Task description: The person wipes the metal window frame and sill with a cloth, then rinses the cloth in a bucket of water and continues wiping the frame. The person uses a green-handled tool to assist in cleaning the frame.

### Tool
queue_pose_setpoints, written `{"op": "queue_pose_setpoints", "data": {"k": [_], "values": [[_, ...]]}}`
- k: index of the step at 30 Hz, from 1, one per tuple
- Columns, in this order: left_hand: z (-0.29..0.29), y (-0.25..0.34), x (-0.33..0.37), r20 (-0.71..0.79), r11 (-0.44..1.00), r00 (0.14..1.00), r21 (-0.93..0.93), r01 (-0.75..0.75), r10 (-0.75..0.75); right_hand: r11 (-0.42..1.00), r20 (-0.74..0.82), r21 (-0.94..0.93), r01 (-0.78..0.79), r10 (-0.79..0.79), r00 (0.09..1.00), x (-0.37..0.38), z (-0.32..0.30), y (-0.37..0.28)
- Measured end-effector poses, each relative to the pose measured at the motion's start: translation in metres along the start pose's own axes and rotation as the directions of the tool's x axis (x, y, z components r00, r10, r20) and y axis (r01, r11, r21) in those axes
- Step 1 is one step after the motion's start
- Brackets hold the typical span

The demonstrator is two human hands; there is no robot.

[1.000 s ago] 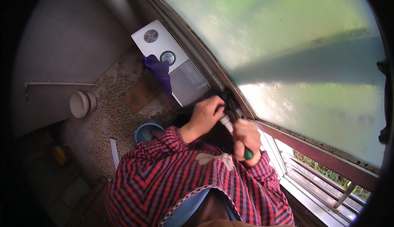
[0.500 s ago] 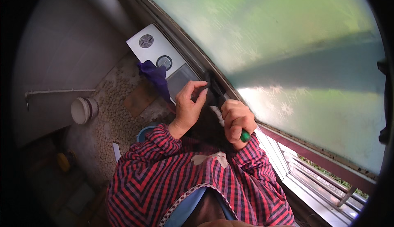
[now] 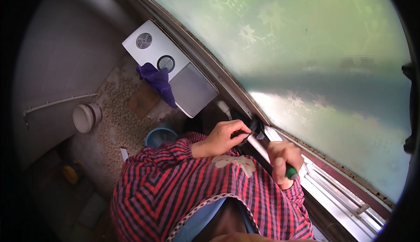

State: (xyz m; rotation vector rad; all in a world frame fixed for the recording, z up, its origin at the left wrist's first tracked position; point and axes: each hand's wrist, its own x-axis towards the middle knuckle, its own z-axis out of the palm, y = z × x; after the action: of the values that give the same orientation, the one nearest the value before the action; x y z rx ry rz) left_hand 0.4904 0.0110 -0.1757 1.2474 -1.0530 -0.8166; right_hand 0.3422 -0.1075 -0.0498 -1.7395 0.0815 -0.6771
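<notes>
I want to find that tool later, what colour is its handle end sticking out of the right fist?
Green, below the right hand; head view.

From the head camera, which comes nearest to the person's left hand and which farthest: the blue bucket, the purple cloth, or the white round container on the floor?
Measured from the left hand:
1. Blue bucket, just to its left, below the sleeve's elbow.
2. Purple cloth, up and to the left, draped over the white machine.
3. White round container, far left by the wall.
</notes>
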Motion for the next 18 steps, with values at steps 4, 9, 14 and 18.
{"op": "queue_pose_setpoints", "data": {"k": [4,9,14,18], "values": [[-0.016,0.003,0.003,-0.210,0.995,0.974,0.048,0.093,-0.081,0.943,-0.089,0.118,0.312,-0.303,0.949,0.025,0.027,0.033],[-0.062,-0.012,0.018,-0.582,0.987,0.808,0.163,0.007,0.091,0.800,0.215,0.261,0.541,-0.594,0.775,0.081,0.064,0.090],[-0.085,-0.032,0.024,-0.725,0.992,0.687,0.122,0.041,0.061,0.742,0.473,-0.043,0.669,-0.574,0.668,0.101,0.091,0.109],[-0.050,-0.032,0.008,-0.525,0.987,0.851,0.139,0.078,0.006,0.815,0.468,-0.031,0.579,-0.500,0.729,0.053,0.054,0.093]]}}
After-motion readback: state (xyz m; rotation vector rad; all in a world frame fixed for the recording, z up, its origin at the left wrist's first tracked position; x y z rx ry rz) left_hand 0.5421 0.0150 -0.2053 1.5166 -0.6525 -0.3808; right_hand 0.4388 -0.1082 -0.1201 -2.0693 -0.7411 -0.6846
